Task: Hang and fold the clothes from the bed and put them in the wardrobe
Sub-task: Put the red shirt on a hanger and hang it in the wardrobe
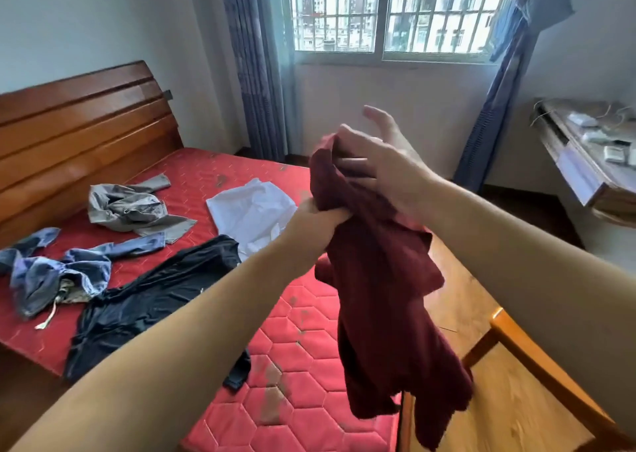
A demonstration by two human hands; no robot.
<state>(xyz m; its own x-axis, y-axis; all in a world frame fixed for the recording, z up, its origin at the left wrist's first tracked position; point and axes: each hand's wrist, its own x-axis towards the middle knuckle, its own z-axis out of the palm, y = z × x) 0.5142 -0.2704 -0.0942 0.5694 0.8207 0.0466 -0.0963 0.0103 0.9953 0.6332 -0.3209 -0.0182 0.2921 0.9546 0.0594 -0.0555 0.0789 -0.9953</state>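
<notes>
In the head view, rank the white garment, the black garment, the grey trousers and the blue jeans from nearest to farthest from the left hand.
Measured from the left hand, which grips the maroon garment:
1. White garment, just left of the hand on the bed.
2. Black garment, below and left, toward the bed's near edge.
3. Grey trousers, farther left, near the headboard.
4. Blue jeans, at the far left edge.

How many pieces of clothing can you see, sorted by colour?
Dark red: 1, the dark red garment gripped by the left hand, with the right hand at its top
Grey: 1, the grey garment
Blue: 1, the blue garment
Black: 1, the black garment
White: 1, the white garment
Total: 5
</notes>
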